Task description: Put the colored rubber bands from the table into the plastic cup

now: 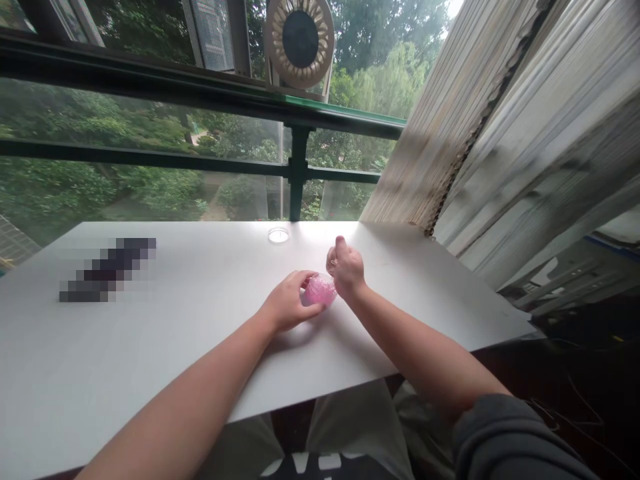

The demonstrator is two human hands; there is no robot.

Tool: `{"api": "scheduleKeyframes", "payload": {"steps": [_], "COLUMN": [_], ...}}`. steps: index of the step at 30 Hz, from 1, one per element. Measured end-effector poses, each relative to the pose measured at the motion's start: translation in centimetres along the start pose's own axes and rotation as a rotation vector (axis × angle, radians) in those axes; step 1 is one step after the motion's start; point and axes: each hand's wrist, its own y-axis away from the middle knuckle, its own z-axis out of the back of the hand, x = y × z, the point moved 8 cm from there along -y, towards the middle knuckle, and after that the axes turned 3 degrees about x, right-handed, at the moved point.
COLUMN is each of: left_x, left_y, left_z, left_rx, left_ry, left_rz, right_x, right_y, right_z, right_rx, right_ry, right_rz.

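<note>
Here at the centre of the frame, the left hand [291, 301] curls around a pink, glossy container [321, 290] on the white worktop [200, 347]; the right hand [347, 268], a closed fist, is just beside it, its grip unclear. Behind sits a clear round lid [279, 235].

The single head view looks forward and down from the person's head, above the near edge of the white bench [200, 360], taking in both forearms close by and the window [240, 127] beyond.
</note>
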Motion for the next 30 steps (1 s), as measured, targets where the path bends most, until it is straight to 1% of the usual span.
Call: {"api": "scheduleKeyframes", "payload": {"steps": [6, 10, 14, 17, 20, 23, 27, 30], "left_x": [-0.1, -0.1, 0.0, -0.1, -0.1, -0.1, -0.3, -0.3], "left_y": [0.0, 0.1, 0.0, -0.1, -0.1, -0.1, -0.1, -0.1], "left_z": [-0.1, -0.1, -0.2, -0.2, -0.1, -0.1, -0.1, 0.0], "left_rx": [0.002, 0.012, 0.02, 0.025, 0.032, 0.043, 0.056, 0.056], "left_ry": [0.002, -0.007, -0.009, -0.01, -0.018, -0.021, -0.026, -0.034], "left_rz": [0.002, 0.008, 0.007, -0.001, 0.013, 0.023, -0.001, 0.003], "right_x": [0.0, 0.2, 0.7, 1.0, 1.3, 1.3, 0.7, 0.7], "right_y": [0.1, 0.4, 0.9, 1.3, 1.6, 1.8, 2.1, 2.3], "right_z": [-0.4, -0.9, -1.4, -1.8, -1.9, -1.9, -2.0, -2.1], "right_rx": [0.067, 0.139, 0.213, 0.277, 0.291, 0.306, 0.387, 0.442], "right_ry": [0.091, 0.16, 0.315, 0.474, 0.619, 0.679, 0.739, 0.832], "right_rz": [0.007, 0.0, 0.046, 0.084, 0.144, 0.176, 0.166, 0.193]}}
